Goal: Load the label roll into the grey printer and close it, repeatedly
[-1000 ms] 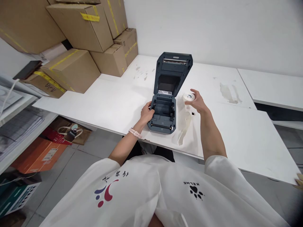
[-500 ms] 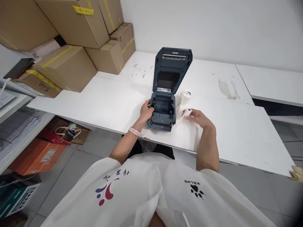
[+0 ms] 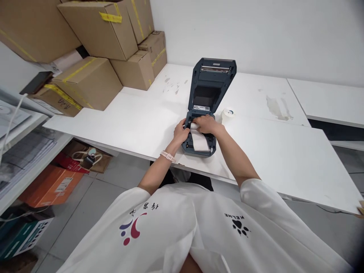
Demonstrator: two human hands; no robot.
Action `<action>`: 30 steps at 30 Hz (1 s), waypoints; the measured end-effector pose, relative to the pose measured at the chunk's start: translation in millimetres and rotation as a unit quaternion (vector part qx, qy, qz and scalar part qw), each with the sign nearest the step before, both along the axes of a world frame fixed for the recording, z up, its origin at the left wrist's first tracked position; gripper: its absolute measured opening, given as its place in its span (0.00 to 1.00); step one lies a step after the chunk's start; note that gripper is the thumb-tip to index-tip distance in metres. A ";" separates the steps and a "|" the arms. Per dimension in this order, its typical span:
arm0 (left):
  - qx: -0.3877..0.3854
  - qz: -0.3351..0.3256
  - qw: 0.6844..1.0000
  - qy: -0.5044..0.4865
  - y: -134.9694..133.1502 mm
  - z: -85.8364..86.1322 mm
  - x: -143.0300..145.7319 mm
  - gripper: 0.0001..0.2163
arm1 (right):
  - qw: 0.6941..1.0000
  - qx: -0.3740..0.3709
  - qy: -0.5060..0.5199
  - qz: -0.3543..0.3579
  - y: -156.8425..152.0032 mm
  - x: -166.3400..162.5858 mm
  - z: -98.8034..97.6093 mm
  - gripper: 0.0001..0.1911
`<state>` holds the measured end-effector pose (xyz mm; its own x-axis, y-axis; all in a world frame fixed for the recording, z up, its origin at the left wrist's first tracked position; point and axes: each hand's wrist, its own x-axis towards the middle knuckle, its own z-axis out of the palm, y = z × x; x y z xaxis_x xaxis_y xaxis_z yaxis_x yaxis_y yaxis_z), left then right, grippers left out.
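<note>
A dark blue label printer stands on the white table with its lid raised. My right hand is closed on a small white paper roll inside the printer's bay, and a strip of paper runs from it toward the front of the printer. My left hand grips the printer's left side, fingers curled over the edge. A second white roll stands on the table just right of the printer.
Stacked cardboard boxes with yellow tape fill the table's left rear corner. A shelf with papers stands at left, with orange and other boxes on the floor. Another white table adjoins at right.
My right hand left the standing roll, picked up the small roll from the table right of the printer, and carried it left into the printer bay. My left hand stayed on the printer.
</note>
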<state>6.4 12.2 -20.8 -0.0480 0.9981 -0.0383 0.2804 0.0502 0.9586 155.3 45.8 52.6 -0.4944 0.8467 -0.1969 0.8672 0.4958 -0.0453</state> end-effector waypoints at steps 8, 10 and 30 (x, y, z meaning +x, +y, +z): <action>-0.001 -0.016 0.995 -0.096 -6.3 4.1 1.8 0.32 | 0.981 0.064 0.178 0.028 -68.9 15.4 -11.5 0.20; 0.001 -0.021 0.993 -0.117 -8.3 5.9 2.2 0.32 | 0.964 0.081 0.251 0.030 -96.6 16.8 -19.5 0.20; -0.031 -0.039 0.990 -0.132 -3.3 -2.1 0.8 0.33 | 0.958 0.145 0.246 -0.014 -155.7 16.7 -58.6 0.25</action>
<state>7.2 8.9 -22.9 0.0484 0.9938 -0.0999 0.0249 0.0988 0.9948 172.0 -109.9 -6.0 -0.4441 0.8444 0.2996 0.7894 0.5270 -0.3149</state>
